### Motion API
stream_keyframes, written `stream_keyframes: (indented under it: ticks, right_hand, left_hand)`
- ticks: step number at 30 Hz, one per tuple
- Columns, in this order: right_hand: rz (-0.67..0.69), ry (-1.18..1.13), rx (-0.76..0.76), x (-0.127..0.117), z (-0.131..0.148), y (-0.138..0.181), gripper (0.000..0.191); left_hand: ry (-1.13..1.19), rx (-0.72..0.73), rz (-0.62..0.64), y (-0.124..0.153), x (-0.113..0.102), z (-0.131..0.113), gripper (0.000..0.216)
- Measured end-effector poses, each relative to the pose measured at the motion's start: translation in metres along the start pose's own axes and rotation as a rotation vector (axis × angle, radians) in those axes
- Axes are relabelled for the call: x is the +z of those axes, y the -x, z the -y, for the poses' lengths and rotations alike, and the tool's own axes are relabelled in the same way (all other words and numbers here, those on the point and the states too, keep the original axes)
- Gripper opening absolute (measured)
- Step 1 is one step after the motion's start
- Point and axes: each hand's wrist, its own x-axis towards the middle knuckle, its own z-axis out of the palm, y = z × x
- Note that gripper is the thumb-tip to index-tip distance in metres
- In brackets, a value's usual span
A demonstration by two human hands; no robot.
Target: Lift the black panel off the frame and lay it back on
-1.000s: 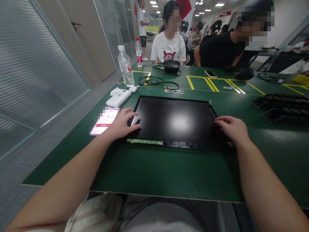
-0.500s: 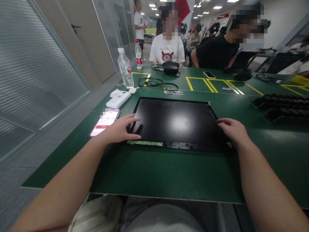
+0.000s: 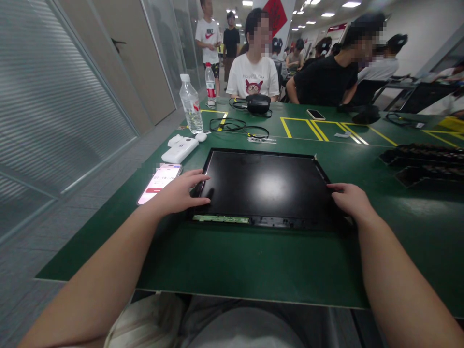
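Note:
A black flat display panel [image 3: 250, 186] lies face up on the green table, with light glaring off its screen. Along its near edge runs a narrow green circuit board strip [image 3: 221, 219]. My left hand [image 3: 183, 191] grips the panel's left edge, thumb and fingers spread over the rim. On the opposite side, my right hand [image 3: 350, 199] holds the right edge, with fingertips bent against the frame. The undersides of both grips are hidden.
Left of the panel lie a lit phone [image 3: 159, 183] and a white device [image 3: 180, 150]. Behind stand a water bottle [image 3: 191, 104], black cables [image 3: 228, 124] and a black case [image 3: 258, 103]. Dark strip-like parts [image 3: 424, 162] lie at right. People sit across the table [image 3: 253, 270].
The camera view has shifted slightly, and the panel's near edge sits a little lower in the picture. Both hands stay at the same sides of the panel.

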Motion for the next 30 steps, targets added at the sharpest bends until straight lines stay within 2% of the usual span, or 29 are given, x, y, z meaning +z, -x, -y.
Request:
stream_keyframes:
  ticks: [5,9,13,18,25,30]
  right_hand:
    - [0.009,0.020,0.006,-0.002,0.005,0.001,0.050]
    - [0.025,0.001,0.026,-0.004,0.008,0.002,0.048]
    - [0.031,-0.008,0.049,-0.003,0.008,0.002,0.050]
    - [0.022,-0.026,0.065,-0.001,0.006,0.002,0.055]
    - [0.019,-0.031,0.053,-0.002,0.007,0.003,0.055]
    - [0.026,-0.033,0.068,-0.004,0.013,0.006,0.056]
  left_hand:
    - [0.028,0.013,0.036,0.000,-0.004,0.001,0.082]
    - [-0.037,0.044,0.103,0.003,-0.009,-0.002,0.087]
    - [-0.078,0.060,0.169,0.005,-0.011,-0.005,0.091]
    - [-0.084,0.073,0.191,0.005,-0.011,-0.006,0.092]
    - [-0.100,0.107,0.186,0.005,-0.014,-0.012,0.079]
    - [-0.134,0.147,0.193,0.004,-0.015,-0.016,0.057]
